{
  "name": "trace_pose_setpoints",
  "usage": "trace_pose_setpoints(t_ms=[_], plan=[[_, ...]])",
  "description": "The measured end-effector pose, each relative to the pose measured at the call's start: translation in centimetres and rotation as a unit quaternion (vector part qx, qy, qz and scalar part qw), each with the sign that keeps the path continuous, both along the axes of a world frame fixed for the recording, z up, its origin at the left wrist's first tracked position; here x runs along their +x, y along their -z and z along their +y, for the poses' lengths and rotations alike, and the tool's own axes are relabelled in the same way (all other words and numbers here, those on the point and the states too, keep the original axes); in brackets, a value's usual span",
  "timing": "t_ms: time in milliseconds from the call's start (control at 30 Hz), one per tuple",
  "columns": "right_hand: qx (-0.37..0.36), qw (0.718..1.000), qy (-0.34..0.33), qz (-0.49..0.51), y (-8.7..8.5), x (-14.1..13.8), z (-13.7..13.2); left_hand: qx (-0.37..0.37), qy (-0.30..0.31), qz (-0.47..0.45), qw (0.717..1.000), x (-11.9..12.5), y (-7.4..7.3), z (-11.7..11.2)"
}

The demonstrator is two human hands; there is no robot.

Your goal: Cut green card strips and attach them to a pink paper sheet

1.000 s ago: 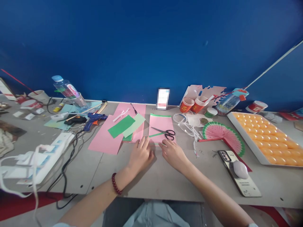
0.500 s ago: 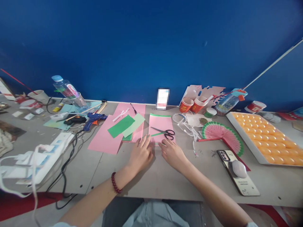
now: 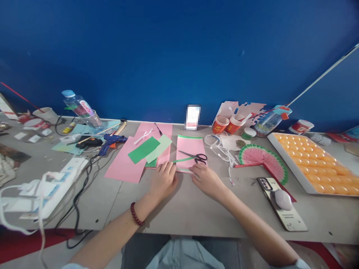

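A pink paper sheet [image 3: 188, 145] with a green band along its far edge lies before me. Black-handled scissors [image 3: 199, 158] rest on its right part, blades pointing left. From under them a narrow green strip [image 3: 183, 160] runs left toward my left hand. My left hand [image 3: 165, 180] lies just left of the sheet, fingers stretched and close together; whether they touch the strip is unclear. My right hand [image 3: 204, 180] is at the sheet's near right corner, its bent fingers closed on the edge. Green paper [image 3: 143, 150] and pale green paper [image 3: 159, 148] overlap farther left.
Larger pink paper [image 3: 126, 162], a blue glue gun [image 3: 112, 141] and a power strip [image 3: 63, 183] lie left. Rightward are white cables [image 3: 224, 151], red paper cups [image 3: 221, 125], a watermelon-patterned fan [image 3: 263, 158], a phone [image 3: 283, 209] and a tray of orange balls [image 3: 308, 188].
My left hand has slid left off the sheet's near left corner, exposing more of the sheet and the green strip. The right hand has shifted only slightly; the scissors remain in place.
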State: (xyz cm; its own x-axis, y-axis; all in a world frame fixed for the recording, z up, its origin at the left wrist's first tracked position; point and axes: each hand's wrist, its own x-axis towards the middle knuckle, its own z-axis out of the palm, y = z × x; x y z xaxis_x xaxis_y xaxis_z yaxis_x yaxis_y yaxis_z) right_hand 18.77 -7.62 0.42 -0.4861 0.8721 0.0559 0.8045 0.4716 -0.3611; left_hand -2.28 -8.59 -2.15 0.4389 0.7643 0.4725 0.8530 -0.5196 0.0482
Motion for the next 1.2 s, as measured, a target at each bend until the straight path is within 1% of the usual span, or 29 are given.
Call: trace_pose_setpoints(t_ms=[67, 133, 200, 267, 333, 400, 500, 700, 767, 833, 900, 1000, 1067, 1133, 1200], plan=[[-0.027, 0.998, 0.016, 0.053, -0.5, 0.5, 0.3, -0.008, 0.028, -0.003, 1.0, 0.1, 0.0, 0.0], [-0.027, 0.996, 0.038, 0.08, -1.2, 1.3, 1.1, -0.012, 0.067, -0.003, 0.998, 0.3, 0.0, -0.1], [0.004, 0.996, 0.066, 0.06, -1.8, 2.4, 2.6, -0.029, 0.094, -0.009, 0.995, 0.4, 0.0, -0.2], [0.039, 0.994, 0.101, 0.02, -2.0, 3.9, 4.8, -0.058, 0.106, -0.019, 0.992, 0.6, 0.1, -0.3], [0.064, 0.988, 0.139, -0.018, -1.8, 5.6, 7.4, -0.083, 0.111, -0.025, 0.99, 0.6, 0.1, -0.3], [0.073, 0.982, 0.169, -0.039, -1.3, 7.1, 9.6, -0.092, 0.11, -0.03, 0.989, 0.6, 0.1, -0.3], [0.067, 0.981, 0.173, -0.061, -0.4, 8.5, 11.5, -0.1, 0.114, -0.039, 0.988, 0.6, 0.0, -0.3], [0.081, 0.981, 0.158, -0.077, 0.7, 8.7, 12.2, -0.108, 0.12, -0.05, 0.986, 0.6, 0.2, -0.1], [0.087, 0.982, 0.16, -0.058, 0.7, 8.8, 12.5, -0.107, 0.122, -0.054, 0.985, 0.6, 0.4, -0.1], [0.105, 0.979, 0.177, -0.018, 0.6, 9.0, 12.8, -0.106, 0.126, -0.053, 0.985, 0.6, 0.5, 0.0], [0.125, 0.972, 0.198, 0.034, 0.1, 9.2, 12.8, -0.115, 0.13, -0.042, 0.984, 0.5, 0.7, 0.1], [0.13, 0.961, 0.217, 0.109, -1.2, 9.2, 12.1, -0.138, 0.129, -0.021, 0.982, 0.5, 0.8, 0.3], [0.145, 0.959, 0.202, 0.138, -2.4, 8.9, 11.1, -0.157, 0.13, -0.013, 0.979, 0.4, 0.9, 0.4], [0.195, 0.955, 0.176, 0.135, -3.3, 8.5, 10.1, -0.17, 0.133, -0.009, 0.976, 0.3, 1.1, 0.5], [0.234, 0.949, 0.163, 0.133, -3.8, 8.2, 9.5, -0.177, 0.136, -0.008, 0.975, 0.3, 1.2, 0.5]])
